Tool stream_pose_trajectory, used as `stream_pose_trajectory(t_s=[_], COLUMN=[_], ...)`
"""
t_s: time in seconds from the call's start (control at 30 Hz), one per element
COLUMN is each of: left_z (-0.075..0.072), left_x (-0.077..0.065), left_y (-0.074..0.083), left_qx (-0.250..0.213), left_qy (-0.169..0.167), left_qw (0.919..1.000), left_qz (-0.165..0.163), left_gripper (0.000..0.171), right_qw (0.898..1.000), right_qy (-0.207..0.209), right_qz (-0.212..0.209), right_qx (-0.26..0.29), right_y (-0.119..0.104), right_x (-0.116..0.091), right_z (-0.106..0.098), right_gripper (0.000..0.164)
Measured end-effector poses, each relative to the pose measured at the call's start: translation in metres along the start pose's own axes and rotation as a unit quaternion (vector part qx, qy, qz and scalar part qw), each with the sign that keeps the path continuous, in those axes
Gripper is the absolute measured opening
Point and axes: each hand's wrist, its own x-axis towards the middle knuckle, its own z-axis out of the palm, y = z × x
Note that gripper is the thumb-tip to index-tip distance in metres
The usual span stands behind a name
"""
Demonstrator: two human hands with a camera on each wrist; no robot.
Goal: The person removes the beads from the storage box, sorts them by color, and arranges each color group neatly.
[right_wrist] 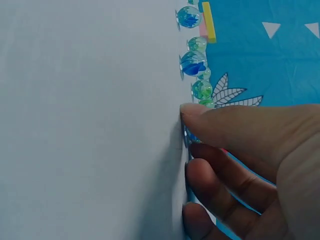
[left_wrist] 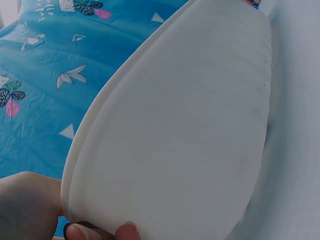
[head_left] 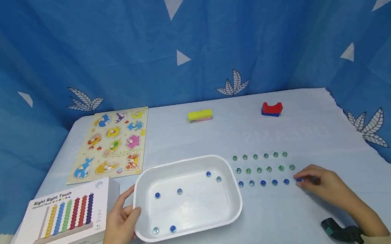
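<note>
My left hand [head_left: 119,222] grips the left rim of a white tray [head_left: 191,209], thumb on top; the left wrist view shows the tray's outer side [left_wrist: 165,120] with fingertips against it. Several blue and clear glass marbles, among them a dark blue marble [head_left: 173,228], lie apart inside the tray. At the right end of the nearest row on the table, my right hand [head_left: 329,186] pinches a blue marble [head_left: 299,180] between thumb and finger. In the right wrist view that marble [right_wrist: 193,136] is mostly hidden by the thumb.
Right of the tray, green marbles [head_left: 259,170] form two rows behind the blue row [head_left: 263,183]. An animal puzzle board [head_left: 122,142] and a bead toy box [head_left: 66,218] lie left. Yellow blocks [head_left: 200,115] and a red block [head_left: 272,108] stand at the back.
</note>
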Motion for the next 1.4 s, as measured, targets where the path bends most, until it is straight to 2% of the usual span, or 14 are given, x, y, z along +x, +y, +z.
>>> stream_pose_trajectory(t_s=[0.3, 0.9, 1.03, 1.2, 1.3, 1.4], left_z=[-0.001, 0.0, 0.001, 0.001, 0.001, 0.001], left_x=[-0.001, -0.002, -0.002, -0.002, -0.001, 0.0], left_y=[-0.001, 0.0, -0.001, -0.001, 0.0, 0.001], left_qx=[-0.007, -0.002, -0.006, -0.008, -0.005, -0.005], left_qy=[0.005, -0.003, -0.003, -0.003, 0.0, 0.003], left_qw=[0.9999, 0.9998, 0.9998, 0.9998, 0.9998, 0.9998], left_qz=[0.011, -0.019, -0.016, -0.016, -0.018, -0.02], left_gripper=[0.053, 0.055, 0.055, 0.055, 0.055, 0.055], right_qw=[1.0, 1.0, 0.999, 0.996, 0.997, 0.996], right_qy=[-0.013, -0.017, -0.048, -0.087, -0.081, -0.079], right_qz=[0.001, 0.003, 0.011, 0.016, -0.006, -0.043], right_qx=[0.004, 0.007, 0.004, -0.006, -0.001, 0.02], right_y=[-0.004, -0.001, 0.0, 0.0, -0.011, -0.035], right_x=[0.001, -0.003, -0.003, 0.003, 0.013, 0.023], right_z=[-0.002, -0.004, -0.015, -0.04, -0.053, -0.059], right_gripper=[0.02, 0.027, 0.034, 0.041, 0.039, 0.036])
